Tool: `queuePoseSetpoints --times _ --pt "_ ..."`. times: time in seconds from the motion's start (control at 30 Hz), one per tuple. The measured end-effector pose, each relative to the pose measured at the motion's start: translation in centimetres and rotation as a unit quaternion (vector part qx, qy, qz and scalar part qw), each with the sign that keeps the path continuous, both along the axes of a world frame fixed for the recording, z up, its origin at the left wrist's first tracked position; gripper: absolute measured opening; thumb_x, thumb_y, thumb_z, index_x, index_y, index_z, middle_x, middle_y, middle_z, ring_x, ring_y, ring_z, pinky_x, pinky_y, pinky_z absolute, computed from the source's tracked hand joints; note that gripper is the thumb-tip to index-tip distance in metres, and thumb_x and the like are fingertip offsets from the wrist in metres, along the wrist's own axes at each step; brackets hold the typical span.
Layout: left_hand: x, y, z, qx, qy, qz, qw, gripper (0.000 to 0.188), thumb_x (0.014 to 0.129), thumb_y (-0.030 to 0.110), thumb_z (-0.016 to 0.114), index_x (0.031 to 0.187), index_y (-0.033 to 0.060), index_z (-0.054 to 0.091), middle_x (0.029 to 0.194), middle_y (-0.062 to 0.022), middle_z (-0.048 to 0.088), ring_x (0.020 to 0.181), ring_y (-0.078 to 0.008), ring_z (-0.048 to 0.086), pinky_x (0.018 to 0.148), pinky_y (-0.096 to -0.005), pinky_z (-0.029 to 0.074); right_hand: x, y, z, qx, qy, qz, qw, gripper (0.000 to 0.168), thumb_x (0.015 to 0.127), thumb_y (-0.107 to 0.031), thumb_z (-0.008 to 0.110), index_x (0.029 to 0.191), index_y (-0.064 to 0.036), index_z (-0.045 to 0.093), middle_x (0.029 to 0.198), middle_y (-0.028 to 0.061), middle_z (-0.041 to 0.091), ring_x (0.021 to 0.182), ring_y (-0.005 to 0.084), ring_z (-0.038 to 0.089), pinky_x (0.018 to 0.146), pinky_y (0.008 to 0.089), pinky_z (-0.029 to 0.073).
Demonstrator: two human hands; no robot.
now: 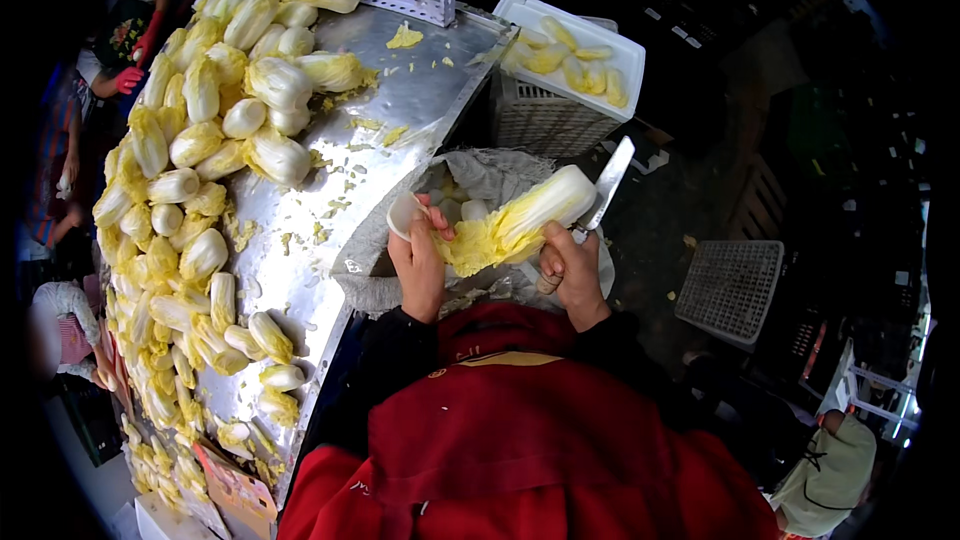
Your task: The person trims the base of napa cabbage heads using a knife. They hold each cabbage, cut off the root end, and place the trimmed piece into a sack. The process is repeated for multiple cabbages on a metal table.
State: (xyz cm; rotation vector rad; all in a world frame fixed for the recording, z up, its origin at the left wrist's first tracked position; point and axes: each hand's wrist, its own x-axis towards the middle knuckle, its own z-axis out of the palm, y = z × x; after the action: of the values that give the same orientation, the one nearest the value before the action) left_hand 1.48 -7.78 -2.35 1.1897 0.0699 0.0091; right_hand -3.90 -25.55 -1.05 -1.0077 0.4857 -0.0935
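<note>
My left hand (417, 266) grips a detached cabbage leaf, its white base (403, 216) curling up beside my fingers. The leaf's yellow end seems to meet a napa cabbage head (551, 202), though their border is hard to tell. That head slants up to the right, its white butt near the knife blade (615, 181). My right hand (574, 266) is closed around the knife's handle (548, 283), with the thumb against the cabbage. Below both hands gapes a grey woven sack (487, 165) with pale cabbage pieces inside.
Many napa cabbages (202, 142) are heaped on the metal table (397, 90) at left, among leaf scraps. A white tub (634, 79) of yellow leaves rests on a plastic crate (540, 120). Another crate (731, 289) lies right. People (71, 322) stand beyond the table; another person (829, 472) is lower right.
</note>
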Motion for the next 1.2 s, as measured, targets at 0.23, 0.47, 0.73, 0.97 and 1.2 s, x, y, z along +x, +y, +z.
queuePoseSetpoints --times 0.23,0.47,0.73,0.97,1.2 --pt "1.3 2.0 -6.3 0.365 -0.127 -0.109 0.916 0.048 0.092 0.022 0.062 0.129 -0.0038 0.044 0.108 -0.0165 0.055 0.097 -0.028 0.057 0.088 -0.0341 0.045 0.2 -4.3 1.4 -0.051 -0.008 -0.047 0.998 0.019 0.088 -0.019 0.066 0.093 -0.002 0.059 0.06 -0.0027 0.051 0.043 0.0032 0.041 0.041 0.0203 0.034" --pt "-1.2 -1.5 1.0 0.145 -0.053 -0.218 0.964 0.043 0.099 0.024 0.051 0.133 -0.0001 0.042 0.117 -0.0091 0.053 0.107 -0.0162 0.051 0.094 -0.0302 0.041 -0.2 1.7 2.4 -0.452 0.019 0.137 0.881 0.053 0.073 -0.031 0.08 0.113 -0.001 0.062 0.093 0.0114 0.07 0.084 0.0212 0.067 0.077 0.0321 0.052" --pt "-1.6 0.8 0.3 -0.017 0.086 -0.221 0.971 0.046 0.103 0.039 0.037 0.127 0.0014 0.047 0.105 -0.0092 0.062 0.09 -0.0131 0.059 0.078 -0.0269 0.049 -0.8 2.7 2.4 -0.271 0.024 0.234 0.933 0.044 0.084 -0.028 0.072 0.116 0.002 0.063 0.102 0.0134 0.069 0.092 0.0169 0.066 0.081 0.0292 0.05" --pt "-1.7 3.1 -0.6 0.055 0.08 -0.267 0.959 0.064 0.101 0.054 0.028 0.13 -0.0005 0.046 0.113 -0.0109 0.061 0.099 -0.0172 0.061 0.086 -0.0286 0.05 -1.1 3.6 2.3 -0.468 -0.136 0.179 0.854 0.034 0.085 -0.014 0.067 0.114 0.001 0.061 0.09 0.0157 0.068 0.082 0.0292 0.068 0.071 0.034 0.052" --pt "-2.2 1.6 -1.3 0.111 0.04 -0.219 0.969 0.039 0.098 0.03 0.052 0.122 -0.001 0.05 0.104 -0.008 0.062 0.092 -0.0139 0.058 0.08 -0.0282 0.048 -1.4 3.4 1.1 -0.524 -0.086 0.171 0.83 0.036 0.079 -0.009 0.067 0.112 0.0 0.058 0.094 0.0211 0.066 0.085 0.0374 0.066 0.071 0.0416 0.053"
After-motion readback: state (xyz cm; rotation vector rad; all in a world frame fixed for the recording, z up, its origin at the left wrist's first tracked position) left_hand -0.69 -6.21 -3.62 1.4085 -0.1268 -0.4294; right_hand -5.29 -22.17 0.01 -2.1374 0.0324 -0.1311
